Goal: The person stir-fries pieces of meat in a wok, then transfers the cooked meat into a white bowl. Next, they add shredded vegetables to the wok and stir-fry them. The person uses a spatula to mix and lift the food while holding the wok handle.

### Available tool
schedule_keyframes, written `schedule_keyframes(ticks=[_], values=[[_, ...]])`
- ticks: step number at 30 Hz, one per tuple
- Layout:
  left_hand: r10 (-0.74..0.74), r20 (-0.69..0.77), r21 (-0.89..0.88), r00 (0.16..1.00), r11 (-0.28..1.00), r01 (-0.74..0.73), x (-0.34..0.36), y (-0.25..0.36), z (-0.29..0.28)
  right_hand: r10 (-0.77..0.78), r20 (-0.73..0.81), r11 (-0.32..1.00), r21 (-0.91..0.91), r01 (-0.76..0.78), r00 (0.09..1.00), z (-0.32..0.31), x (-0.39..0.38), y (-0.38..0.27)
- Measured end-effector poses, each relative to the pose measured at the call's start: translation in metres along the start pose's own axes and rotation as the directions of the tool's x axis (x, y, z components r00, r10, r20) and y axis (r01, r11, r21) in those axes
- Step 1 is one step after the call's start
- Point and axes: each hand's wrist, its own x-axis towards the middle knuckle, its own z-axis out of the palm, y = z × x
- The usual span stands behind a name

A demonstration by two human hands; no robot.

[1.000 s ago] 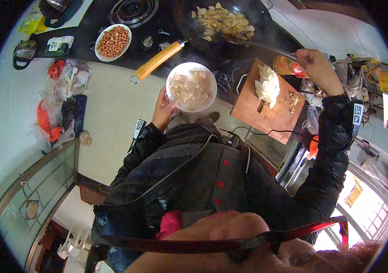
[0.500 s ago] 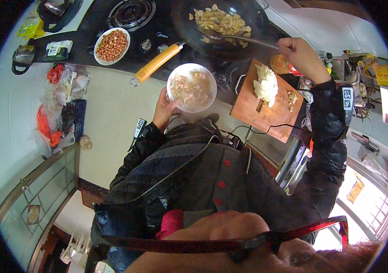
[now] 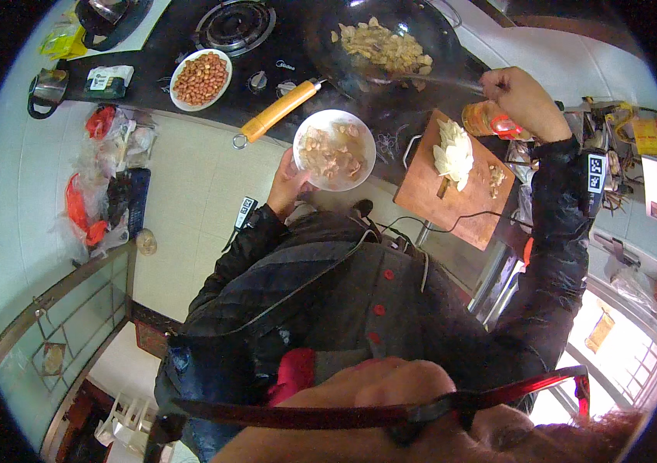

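left hand (image 3: 290, 187) grips a bowl (image 3: 315, 122) near the counter edge (image 3: 147, 103); right hand (image 3: 525, 100) grasps a utensil (image 3: 452, 79) reaching over the wok (image 3: 436, 38).

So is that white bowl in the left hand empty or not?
Not empty: pale pieces lie inside the white bowl, which the left hand holds at its edge.

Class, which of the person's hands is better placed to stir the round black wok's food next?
Probably the right hand: it grips a long-handled metal utensil extending over the wok, while the left hand holds a round white bowl.
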Motion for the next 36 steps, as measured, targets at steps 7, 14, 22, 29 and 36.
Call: schedule_keyframes(ticks=[7, 14, 22, 29, 36], values=[[0.013, 0.027, 0.013, 1.000, 1.000, -0.013, 0.002, 0.003, 0.001, -0.064, -0.083, 0.979, -0.198, 0.046, 0.995, 0.042, -0.020, -0.017], [0.005, 0.008, -0.019, 1.000, 1.000, -0.005, 0.002, 0.004, 0.001, 0.157, -0.229, 0.985, 0.107, -0.135, 0.961, 0.148, -0.044, -0.022], [0.022, 0.055, -0.038, 0.998, 0.999, -0.020, -0.001, 0.004, 0.004, 0.168, -0.463, 0.984, 0.027, -0.176, 0.870, 0.195, -0.004, 0.019], [0.034, 0.088, -0.028, 0.996, 0.999, -0.031, -0.010, 0.001, 0.006, -0.026, -0.615, 0.991, -0.117, -0.058, 0.788, 0.187, 0.012, 0.039], [0.059, 0.076, -0.074, 0.995, 0.996, -0.053, -0.025, 0.007, 0.019, -0.094, -0.606, 0.968, -0.241, -0.070, 0.790, 0.162, -0.019, 0.059]])
